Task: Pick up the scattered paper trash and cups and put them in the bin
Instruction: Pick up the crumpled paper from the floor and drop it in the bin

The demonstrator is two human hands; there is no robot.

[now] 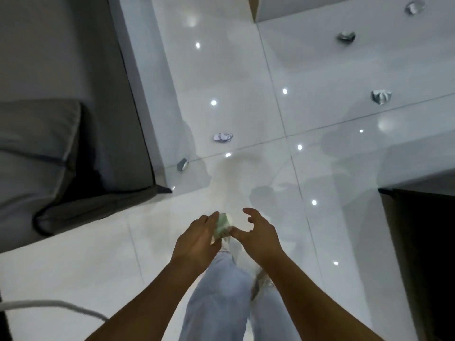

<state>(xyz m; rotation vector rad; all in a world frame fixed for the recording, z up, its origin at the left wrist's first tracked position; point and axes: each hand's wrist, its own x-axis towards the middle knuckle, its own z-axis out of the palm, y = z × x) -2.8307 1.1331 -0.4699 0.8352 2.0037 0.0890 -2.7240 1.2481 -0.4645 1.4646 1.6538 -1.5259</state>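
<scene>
the left hand grips a pale green paper cup, fingers curled round its side, held above the glossy white tiled floor in front of the person's light blue jeans. the right hand hovers just beside the cup with its fingers spread and loosely bent, the thumb tip near or touching the cup's lower end; it holds nothing.

several bits of crumpled trash lie scattered on the floor. a white and bluish crumpled paper sits near the middle, just above a tile joint. a small grey wad lies against the foot of the grey sofa, which fills the left side. three more crumpled silvery pieces lie toward the floor's far right: one near the right edge, one further up, and one close to the top right corner. whether these are paper or foil cannot be told.

a dark piece of furniture stands at the right edge, and a white cable curves across the floor at the lower left. ceiling lights are mirrored as bright dots in the tiles.
</scene>
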